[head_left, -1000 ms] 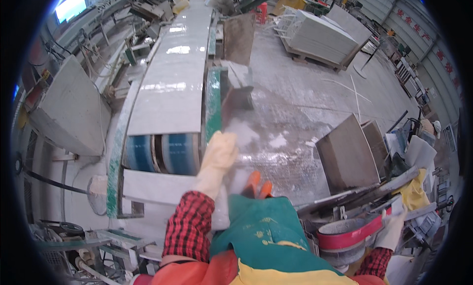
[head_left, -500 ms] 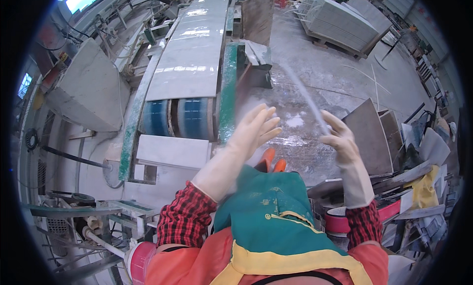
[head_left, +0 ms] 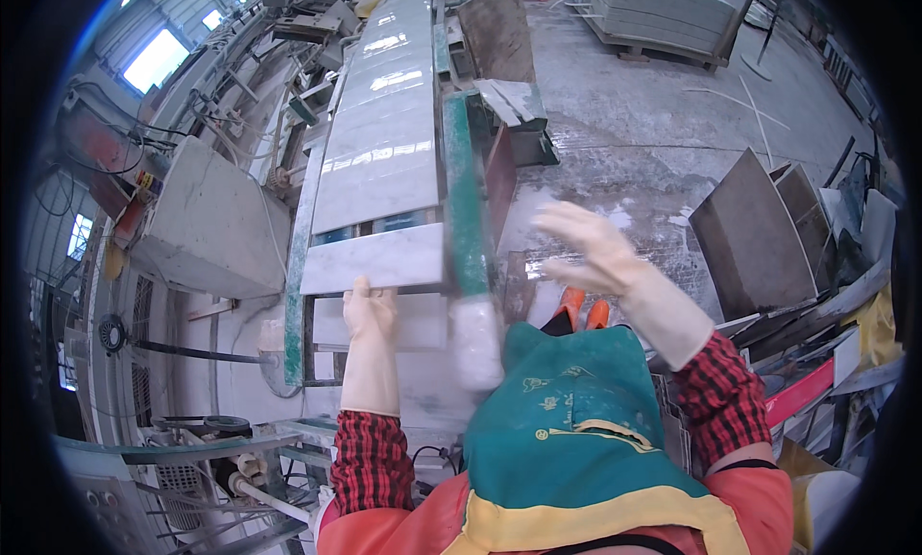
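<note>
A narrow pale marble-like strip (head_left: 379, 257) lies across the near end of a roller conveyor. At its near edge my gloved left hand (head_left: 370, 310) grips it, one fingertip over the top and the rest of the fingers partly hidden. Beyond a small gap lies a longer row of shiny pale slabs (head_left: 379, 176). Right of the conveyor's green rail (head_left: 468, 200), my gloved right hand (head_left: 591, 248) is raised over the floor, fingers spread and slightly blurred, with nothing seen in it.
Another pale slab (head_left: 384, 323) lies below the strip. A whitish wrapped-looking bundle (head_left: 475, 344) sits at the rail's near end. Brown boards (head_left: 754, 233) lean among scrap on the right. A slab stack (head_left: 663, 17) stands behind; thin strips (head_left: 754, 113) lie crossed on the floor.
The thin white strip has left my right hand, which has moved left. My left hand has come down to the conveyor and taken hold of the pale strip now lying at its near end.
</note>
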A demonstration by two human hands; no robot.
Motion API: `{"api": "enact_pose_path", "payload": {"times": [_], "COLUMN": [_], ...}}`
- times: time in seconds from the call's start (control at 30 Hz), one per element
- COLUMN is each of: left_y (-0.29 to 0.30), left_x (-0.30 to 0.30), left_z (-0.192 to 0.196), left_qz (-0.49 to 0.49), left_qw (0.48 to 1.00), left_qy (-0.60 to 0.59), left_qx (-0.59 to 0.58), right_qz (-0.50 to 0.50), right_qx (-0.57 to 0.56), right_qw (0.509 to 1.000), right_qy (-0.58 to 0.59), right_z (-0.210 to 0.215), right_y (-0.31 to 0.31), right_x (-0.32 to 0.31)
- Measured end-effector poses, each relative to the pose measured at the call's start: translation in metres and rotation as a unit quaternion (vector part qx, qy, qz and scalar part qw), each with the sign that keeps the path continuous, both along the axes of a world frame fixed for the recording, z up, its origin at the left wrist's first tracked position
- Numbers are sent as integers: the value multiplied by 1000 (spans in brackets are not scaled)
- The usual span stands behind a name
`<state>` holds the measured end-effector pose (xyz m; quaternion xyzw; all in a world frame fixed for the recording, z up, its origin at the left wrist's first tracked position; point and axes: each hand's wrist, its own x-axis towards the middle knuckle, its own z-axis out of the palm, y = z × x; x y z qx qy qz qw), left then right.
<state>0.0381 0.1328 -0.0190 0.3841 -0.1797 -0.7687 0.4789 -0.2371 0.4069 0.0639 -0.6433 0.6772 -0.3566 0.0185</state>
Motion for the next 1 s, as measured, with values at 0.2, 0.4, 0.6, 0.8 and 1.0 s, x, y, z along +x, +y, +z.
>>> {"api": "enact_pose_path", "payload": {"times": [0.2, 0.4, 0.6, 0.8, 1.0], "left_y": [-31, -39, -48, -51, -50], "left_x": [-9, -31, -45, -53, -56], "left_z": [-34, -42, -41, -45, -42], "left_qz": [18, 18, 23, 50, 29], "left_qw": [1000, 999, 999, 999, 998], "left_qy": [-3, -15, -19, -15, -55], "left_qx": [-11, -26, -14, 6, 6], "right_qz": [-276, -452, -527, -522, -518], "right_qx": [147, 42, 63, 52, 40], "right_qw": [937, 835, 810, 807, 803], "right_qy": [-154, -312, -250, -272, -291], "right_z": [-45, -77, -80, -92, -110], "right_y": [159, 298, 338, 331, 333], "right_x": [-76, -95, -80, -74, -76]}}
